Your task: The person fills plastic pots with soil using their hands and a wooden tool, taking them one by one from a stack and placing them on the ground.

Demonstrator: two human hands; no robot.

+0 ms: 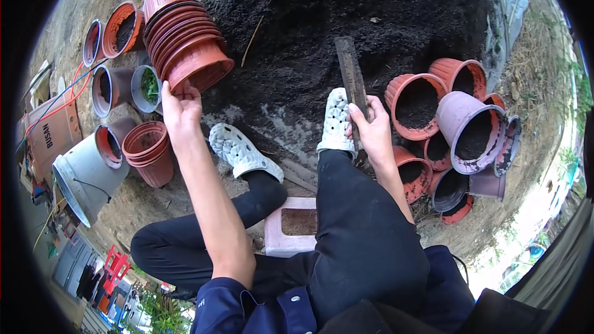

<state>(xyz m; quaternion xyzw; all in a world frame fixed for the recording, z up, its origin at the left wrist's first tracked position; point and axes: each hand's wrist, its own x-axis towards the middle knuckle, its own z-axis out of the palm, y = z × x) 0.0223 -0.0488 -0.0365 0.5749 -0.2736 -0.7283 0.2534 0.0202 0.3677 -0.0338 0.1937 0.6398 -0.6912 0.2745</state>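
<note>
My left hand grips the rim of the lowest pot in a tilted stack of nested terracotta-coloured plastic pots, its fingers partly hidden inside the rim. In my right hand is a flat, soil-stained wooden stick, pointing up and away over the dark soil. The stick's lower end is hidden by my fingers. Just right of that hand stand several soil-filled pots, the nearest a terracotta-coloured pot with soil on its inner wall.
Left are another small stack of pots, a white bucket lying tilted and a pot with green leaves. A concrete block sits between my legs. White clogs rest at the soil's edge. Plastic sheeting borders the soil.
</note>
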